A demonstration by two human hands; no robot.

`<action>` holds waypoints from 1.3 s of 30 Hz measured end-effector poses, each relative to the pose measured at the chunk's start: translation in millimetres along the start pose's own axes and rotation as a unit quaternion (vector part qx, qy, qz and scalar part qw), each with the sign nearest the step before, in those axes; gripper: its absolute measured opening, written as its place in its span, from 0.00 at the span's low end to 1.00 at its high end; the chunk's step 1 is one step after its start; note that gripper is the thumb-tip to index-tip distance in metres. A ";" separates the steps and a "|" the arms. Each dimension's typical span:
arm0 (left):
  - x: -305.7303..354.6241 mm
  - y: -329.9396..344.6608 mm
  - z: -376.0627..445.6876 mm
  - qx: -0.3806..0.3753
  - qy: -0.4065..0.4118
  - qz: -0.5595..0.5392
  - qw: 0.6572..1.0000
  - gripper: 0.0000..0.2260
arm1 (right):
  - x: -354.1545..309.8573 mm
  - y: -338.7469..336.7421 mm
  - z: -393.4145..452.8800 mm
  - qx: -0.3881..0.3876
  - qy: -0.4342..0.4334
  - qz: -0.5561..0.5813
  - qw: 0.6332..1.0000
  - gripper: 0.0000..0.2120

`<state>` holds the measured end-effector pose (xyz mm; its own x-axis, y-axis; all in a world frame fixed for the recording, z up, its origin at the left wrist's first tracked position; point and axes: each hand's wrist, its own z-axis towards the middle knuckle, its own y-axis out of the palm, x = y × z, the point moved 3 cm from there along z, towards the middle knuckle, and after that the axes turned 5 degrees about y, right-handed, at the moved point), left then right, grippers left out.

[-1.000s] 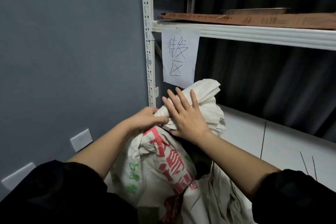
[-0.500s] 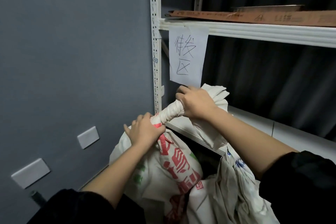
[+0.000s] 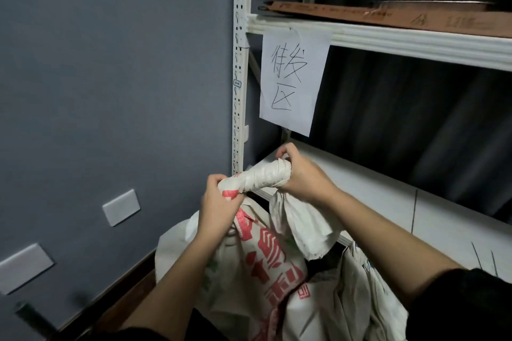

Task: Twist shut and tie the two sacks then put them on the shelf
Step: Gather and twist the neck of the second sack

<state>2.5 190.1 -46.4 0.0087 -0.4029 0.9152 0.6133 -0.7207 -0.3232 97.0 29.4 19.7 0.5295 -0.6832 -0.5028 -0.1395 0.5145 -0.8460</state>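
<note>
A white woven sack (image 3: 266,266) with red and green print stands low in the middle, in front of the shelf. Its top is wound into a tight twisted neck (image 3: 263,177) that runs up to the right. My left hand (image 3: 219,202) is closed around the lower end of that neck. My right hand (image 3: 302,177) grips the upper end, and the loose mouth of the sack hangs down below it. A second pale sack (image 3: 357,293) slumps to the right of the first, its top slack and open. The white lower shelf (image 3: 388,196) lies just behind my hands.
A white slotted upright (image 3: 239,69) stands just left of my hands, against a grey wall with blank cover plates (image 3: 121,207). A handwritten paper sign (image 3: 293,77) hangs from the upper shelf beam (image 3: 401,44), which carries flat cardboard (image 3: 388,15). Dark curtain behind.
My right hand went from lying flat on the sack's bunched top to gripping it. The top is now wound into a tighter, longer neck, and the hands have drawn apart along it.
</note>
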 end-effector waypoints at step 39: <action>0.3 27.7 12.8 -0.102 -0.097 -0.307 0.941 0.05 | -39.4 65.4 14.2 -0.147 -0.071 -0.135 0.977 0.43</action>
<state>29.7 177.3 -52.0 -0.1424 0.2213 0.9648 0.3849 -0.8856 0.2600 78.9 97.3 -13.3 0.6877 -0.6843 -0.2426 -0.2017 0.1410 -0.9692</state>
